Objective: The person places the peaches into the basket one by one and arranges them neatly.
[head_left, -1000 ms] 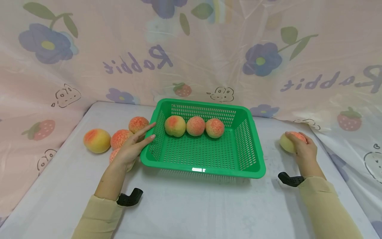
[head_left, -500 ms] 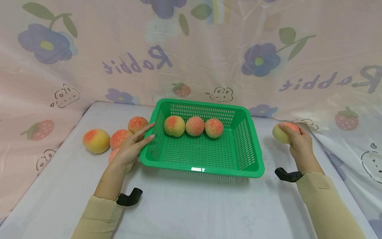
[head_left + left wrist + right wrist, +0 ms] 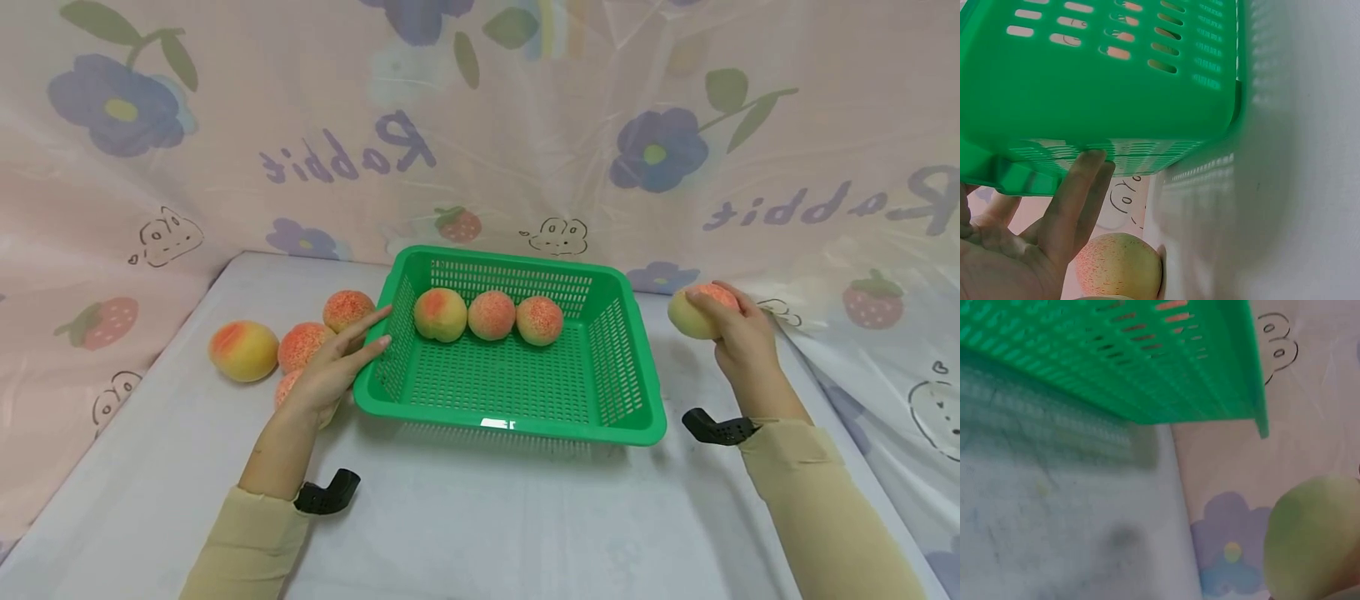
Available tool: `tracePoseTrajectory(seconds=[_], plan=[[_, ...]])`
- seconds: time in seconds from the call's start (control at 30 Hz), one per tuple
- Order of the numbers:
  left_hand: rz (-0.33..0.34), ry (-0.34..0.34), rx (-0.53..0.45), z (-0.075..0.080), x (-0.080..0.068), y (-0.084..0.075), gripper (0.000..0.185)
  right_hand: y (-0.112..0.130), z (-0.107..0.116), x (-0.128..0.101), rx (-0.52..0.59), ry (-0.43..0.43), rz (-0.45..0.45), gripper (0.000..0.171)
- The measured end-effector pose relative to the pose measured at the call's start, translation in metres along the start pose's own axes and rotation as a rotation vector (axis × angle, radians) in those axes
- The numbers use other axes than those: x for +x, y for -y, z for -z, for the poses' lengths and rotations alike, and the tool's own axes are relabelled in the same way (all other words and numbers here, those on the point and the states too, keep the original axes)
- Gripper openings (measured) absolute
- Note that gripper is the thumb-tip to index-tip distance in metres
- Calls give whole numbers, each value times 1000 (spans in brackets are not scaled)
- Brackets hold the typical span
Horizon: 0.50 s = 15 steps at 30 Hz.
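Observation:
My left hand [image 3: 326, 373] holds the left rim of a green plastic basket [image 3: 510, 427], thumb and a finger over the rim. In the left wrist view, other fingers [image 3: 1071, 203] reach along the outer wall under the rim. Three peaches sit in a row inside: a yellow-red peach [image 3: 440, 317], a pinkish peach [image 3: 491, 316] and a speckled peach [image 3: 539, 321]. My right hand [image 3: 746, 337] grips a green and red peach [image 3: 688, 317] above the table, right of the basket. That peach [image 3: 1313, 540] shows its pale green side in the right wrist view.
Left of the basket lie several more peaches: a large yellow peach [image 3: 243, 352], a red speckled peach [image 3: 302, 346] and another peach [image 3: 348, 310], with others partly behind my left hand. A patterned curtain [image 3: 480, 125] hangs around the white table [image 3: 480, 525].
My right hand has lifted the green and red peach off the table and carried it up and left, toward the basket. The left hand and the basket have stayed put.

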<state>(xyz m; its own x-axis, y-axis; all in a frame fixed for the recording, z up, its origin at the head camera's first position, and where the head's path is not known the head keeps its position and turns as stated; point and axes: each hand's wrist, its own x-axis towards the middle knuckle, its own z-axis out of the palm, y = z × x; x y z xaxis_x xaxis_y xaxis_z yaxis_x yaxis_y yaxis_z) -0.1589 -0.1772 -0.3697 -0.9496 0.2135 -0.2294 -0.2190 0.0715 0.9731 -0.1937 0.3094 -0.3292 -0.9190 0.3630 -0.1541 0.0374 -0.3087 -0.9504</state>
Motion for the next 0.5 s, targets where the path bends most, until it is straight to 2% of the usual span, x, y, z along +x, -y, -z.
tracePoseTrajectory(seconds=[0.17,0.3,0.43,0.5], plan=[[-4,6,-5,1,1,1,58,9,-17,-6,-1,15,7,44],[-2,7,-6,1,3,2,58,13,-31,-9,-53,23,14,49],[2,-3,6,1,3,2,57,16,-46,-10,-59,81,35,60],[3,-5,12,0,3,2,57,16,-53,-11,-40,109,46,55]])
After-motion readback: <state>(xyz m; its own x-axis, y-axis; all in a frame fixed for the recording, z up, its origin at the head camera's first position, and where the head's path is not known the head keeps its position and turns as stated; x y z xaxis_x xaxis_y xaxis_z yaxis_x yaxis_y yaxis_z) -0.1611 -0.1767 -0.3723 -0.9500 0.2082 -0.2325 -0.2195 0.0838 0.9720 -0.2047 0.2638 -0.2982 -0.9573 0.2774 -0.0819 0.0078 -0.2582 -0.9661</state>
